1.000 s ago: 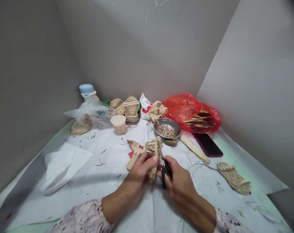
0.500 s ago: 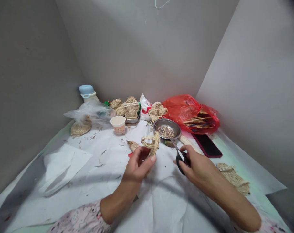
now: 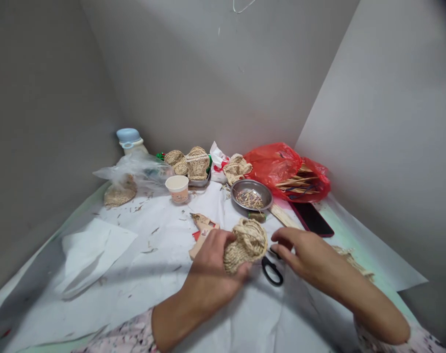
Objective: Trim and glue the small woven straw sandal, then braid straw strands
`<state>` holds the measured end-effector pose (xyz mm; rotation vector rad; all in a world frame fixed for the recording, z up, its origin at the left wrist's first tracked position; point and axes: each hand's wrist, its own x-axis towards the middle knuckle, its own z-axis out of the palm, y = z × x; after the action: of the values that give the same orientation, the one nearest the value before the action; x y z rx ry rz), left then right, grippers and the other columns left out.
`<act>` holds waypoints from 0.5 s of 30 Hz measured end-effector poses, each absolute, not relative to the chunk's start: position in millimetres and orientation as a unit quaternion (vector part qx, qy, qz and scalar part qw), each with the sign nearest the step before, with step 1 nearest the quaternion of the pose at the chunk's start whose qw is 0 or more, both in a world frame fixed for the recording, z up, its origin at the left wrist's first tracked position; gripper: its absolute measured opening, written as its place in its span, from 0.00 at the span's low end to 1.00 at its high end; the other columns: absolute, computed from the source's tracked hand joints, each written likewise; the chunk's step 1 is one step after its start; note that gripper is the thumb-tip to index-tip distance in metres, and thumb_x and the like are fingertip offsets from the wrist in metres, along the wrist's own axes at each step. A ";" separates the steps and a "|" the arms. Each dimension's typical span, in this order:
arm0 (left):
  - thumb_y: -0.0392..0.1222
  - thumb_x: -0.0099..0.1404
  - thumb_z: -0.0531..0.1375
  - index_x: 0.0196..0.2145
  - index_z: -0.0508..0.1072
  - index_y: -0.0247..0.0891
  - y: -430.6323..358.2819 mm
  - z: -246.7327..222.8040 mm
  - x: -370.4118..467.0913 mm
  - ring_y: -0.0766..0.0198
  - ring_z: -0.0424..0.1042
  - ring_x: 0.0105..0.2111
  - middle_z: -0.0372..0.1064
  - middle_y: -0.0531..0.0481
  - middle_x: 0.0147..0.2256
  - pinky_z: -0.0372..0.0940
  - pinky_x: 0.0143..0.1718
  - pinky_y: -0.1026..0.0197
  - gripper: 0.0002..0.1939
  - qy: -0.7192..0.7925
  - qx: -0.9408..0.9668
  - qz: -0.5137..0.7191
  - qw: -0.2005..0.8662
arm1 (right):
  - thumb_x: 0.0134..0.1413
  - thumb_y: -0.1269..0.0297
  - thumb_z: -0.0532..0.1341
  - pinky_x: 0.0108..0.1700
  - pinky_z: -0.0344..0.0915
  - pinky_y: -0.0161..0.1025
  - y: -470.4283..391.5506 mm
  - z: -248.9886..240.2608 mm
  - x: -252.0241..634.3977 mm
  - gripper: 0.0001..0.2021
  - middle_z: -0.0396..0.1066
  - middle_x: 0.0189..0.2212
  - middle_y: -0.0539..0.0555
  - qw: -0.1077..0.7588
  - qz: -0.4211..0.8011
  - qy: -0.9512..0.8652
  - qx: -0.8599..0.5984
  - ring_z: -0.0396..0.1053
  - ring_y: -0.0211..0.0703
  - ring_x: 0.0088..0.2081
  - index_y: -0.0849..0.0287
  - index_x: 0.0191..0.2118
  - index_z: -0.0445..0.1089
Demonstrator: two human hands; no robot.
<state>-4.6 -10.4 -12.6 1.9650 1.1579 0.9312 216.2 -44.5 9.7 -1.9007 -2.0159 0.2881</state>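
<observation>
From here, the cloth (image 3: 149,274) lies open between the white paper (image 3: 98,255) and the left hand (image 3: 213,260); a glue gun (image 3: 204,224) and metal bowl (image 3: 241,189) obstruct the way forward, and scissors (image 3: 278,283), blades hard to make out, crowd the right hand (image 3: 300,247).

- Left sleeve (image 3: 133,336): pale pink cloth, scattered with small dark flecks, ending on the forearm, well short of the wrist.
- Right sleeve (image 3: 425,339): the same pale, speckled cloth, its loose edge also around the forearm.
- Both hands (image 3: 217,269): bare.
</observation>
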 end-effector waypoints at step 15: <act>0.34 0.51 0.61 0.34 0.72 0.38 -9.6 -19.2 -8.3 0.51 0.62 0.42 0.65 0.44 0.38 0.57 0.43 0.51 0.10 0.411 0.855 0.205 0.240 | 0.51 0.73 0.57 0.32 0.61 0.34 -27.2 -26.0 203.0 0.12 0.71 0.29 0.50 0.213 0.264 -0.727 -0.597 0.66 0.39 0.29 0.58 0.42 0.71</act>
<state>-8.3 -9.6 -19.2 2.3402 1.1261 0.5619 203.0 -27.2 -26.0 -1.6581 -2.0176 0.7328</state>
